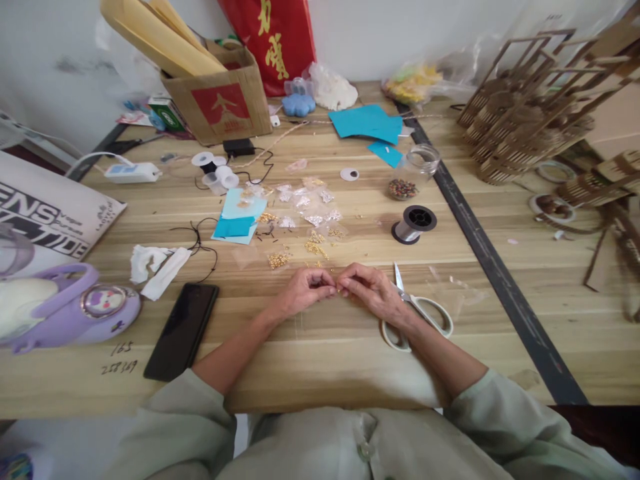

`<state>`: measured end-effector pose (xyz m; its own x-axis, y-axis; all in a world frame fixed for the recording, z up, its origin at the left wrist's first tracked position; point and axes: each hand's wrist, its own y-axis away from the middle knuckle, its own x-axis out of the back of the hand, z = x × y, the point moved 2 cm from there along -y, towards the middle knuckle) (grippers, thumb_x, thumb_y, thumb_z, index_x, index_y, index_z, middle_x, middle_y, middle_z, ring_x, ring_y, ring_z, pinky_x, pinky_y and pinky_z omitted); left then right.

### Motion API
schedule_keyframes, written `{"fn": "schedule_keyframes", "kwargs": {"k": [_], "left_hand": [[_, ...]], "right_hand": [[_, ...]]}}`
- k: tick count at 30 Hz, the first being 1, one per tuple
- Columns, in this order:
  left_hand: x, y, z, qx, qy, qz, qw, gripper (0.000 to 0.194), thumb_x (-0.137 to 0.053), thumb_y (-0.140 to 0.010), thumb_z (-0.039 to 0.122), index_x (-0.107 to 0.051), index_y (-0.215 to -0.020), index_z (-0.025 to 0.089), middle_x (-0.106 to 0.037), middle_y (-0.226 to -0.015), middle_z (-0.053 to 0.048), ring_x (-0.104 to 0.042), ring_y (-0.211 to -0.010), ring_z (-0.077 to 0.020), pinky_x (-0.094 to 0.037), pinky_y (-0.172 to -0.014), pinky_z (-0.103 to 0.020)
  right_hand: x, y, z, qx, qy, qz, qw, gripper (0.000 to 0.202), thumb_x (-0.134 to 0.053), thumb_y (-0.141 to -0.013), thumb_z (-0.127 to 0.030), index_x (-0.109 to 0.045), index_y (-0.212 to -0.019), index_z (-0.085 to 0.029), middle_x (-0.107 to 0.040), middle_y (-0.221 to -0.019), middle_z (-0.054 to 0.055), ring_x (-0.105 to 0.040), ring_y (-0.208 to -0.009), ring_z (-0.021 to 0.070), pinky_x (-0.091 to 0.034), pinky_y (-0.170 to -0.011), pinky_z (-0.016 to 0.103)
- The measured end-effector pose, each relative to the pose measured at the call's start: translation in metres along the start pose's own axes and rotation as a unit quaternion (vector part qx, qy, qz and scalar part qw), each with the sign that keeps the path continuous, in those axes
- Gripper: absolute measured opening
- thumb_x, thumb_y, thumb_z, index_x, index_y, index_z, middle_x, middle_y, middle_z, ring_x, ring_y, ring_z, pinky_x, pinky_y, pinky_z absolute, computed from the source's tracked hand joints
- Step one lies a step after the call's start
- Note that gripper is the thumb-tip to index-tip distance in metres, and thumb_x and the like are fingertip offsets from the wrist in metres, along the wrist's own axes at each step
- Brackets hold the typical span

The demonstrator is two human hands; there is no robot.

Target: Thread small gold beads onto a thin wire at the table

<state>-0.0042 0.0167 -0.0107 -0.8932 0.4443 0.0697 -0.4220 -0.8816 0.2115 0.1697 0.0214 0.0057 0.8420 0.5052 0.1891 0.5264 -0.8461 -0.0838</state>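
Observation:
My left hand [309, 291] and my right hand [367, 291] meet fingertip to fingertip over the near middle of the table, both closed in a pinch. Between the tips shows a tiny gold bead [341, 291], mostly covered by the right fingers. A faint clear thread [299, 323] hangs under my left hand; its path into the fingers is hard to see. Just beyond the hands lie loose gold beads [316, 249] and a small heap of gold beads [278, 260]. White-handled scissors [425, 310] lie partly under my right wrist, blades pointing away.
A spool of clear line [414, 225] and a jar of mixed beads [413, 173] stand right of centre. A black phone [183, 330] and purple bottle [75, 303] are at left. Blue cards [237, 217], small bead bags [313, 200] and a cardboard box [220, 100] sit further back.

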Motion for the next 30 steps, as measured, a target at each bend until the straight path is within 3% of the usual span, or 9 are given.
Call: {"fn": "schedule_keyframes", "kwargs": {"k": [7,10,14,19,30], "left_hand": [[0.0018,0.0022,0.0046,0.036,0.037,0.020,0.998,0.023,-0.069,-0.072,0.032,-0.064,-0.079,0.011,-0.070,-0.076,-0.006,-0.061,-0.066,-0.0119,-0.044,-0.057,-0.021],[0.0023,0.0022,0.0069,0.026,0.053,0.030,0.998,0.024,-0.071,-0.070,0.033,-0.064,-0.077,0.012,-0.069,-0.072,-0.005,-0.062,-0.066,-0.0125,-0.046,-0.056,-0.021],[0.0020,0.0015,0.0049,0.008,0.052,0.040,0.998,0.023,-0.070,-0.070,0.032,-0.064,-0.077,0.011,-0.067,-0.072,-0.004,-0.060,-0.065,-0.0118,-0.047,-0.057,-0.022],[0.0008,0.0010,0.0031,-0.003,0.041,0.045,0.998,0.022,-0.068,-0.072,0.032,-0.063,-0.077,0.011,-0.065,-0.071,-0.004,-0.059,-0.063,-0.0109,-0.047,-0.057,-0.022],[0.0036,-0.0002,-0.0009,0.003,0.044,0.032,0.999,0.025,-0.067,-0.074,0.034,-0.062,-0.078,0.010,-0.062,-0.068,-0.002,-0.056,-0.058,-0.0083,-0.048,-0.059,-0.022]], "right_hand": [[0.0038,-0.0027,0.0016,-0.039,-0.070,0.048,0.996,0.025,-0.060,-0.084,-0.039,-0.059,-0.094,-0.017,-0.063,-0.077,0.003,-0.055,-0.062,0.0109,-0.044,-0.056,0.023],[0.0027,-0.0033,0.0015,-0.047,-0.023,0.021,0.998,0.032,-0.067,-0.077,-0.037,-0.059,-0.100,-0.016,-0.064,-0.080,0.003,-0.053,-0.060,0.0100,-0.041,-0.053,0.022],[-0.0001,-0.0029,0.0046,-0.060,0.048,-0.007,0.997,0.026,-0.065,-0.079,-0.037,-0.064,-0.093,-0.015,-0.063,-0.070,0.001,-0.049,-0.054,0.0092,-0.037,-0.049,0.022],[0.0015,-0.0023,0.0050,-0.030,0.104,0.006,0.994,0.018,-0.061,-0.082,-0.033,-0.066,-0.085,-0.016,-0.063,-0.069,0.000,-0.049,-0.056,0.0091,-0.038,-0.052,0.021],[0.0038,-0.0014,0.0041,-0.036,0.127,0.024,0.991,0.018,-0.057,-0.083,-0.033,-0.064,-0.085,-0.016,-0.055,-0.061,-0.001,-0.045,-0.053,0.0088,-0.035,-0.050,0.020]]}}
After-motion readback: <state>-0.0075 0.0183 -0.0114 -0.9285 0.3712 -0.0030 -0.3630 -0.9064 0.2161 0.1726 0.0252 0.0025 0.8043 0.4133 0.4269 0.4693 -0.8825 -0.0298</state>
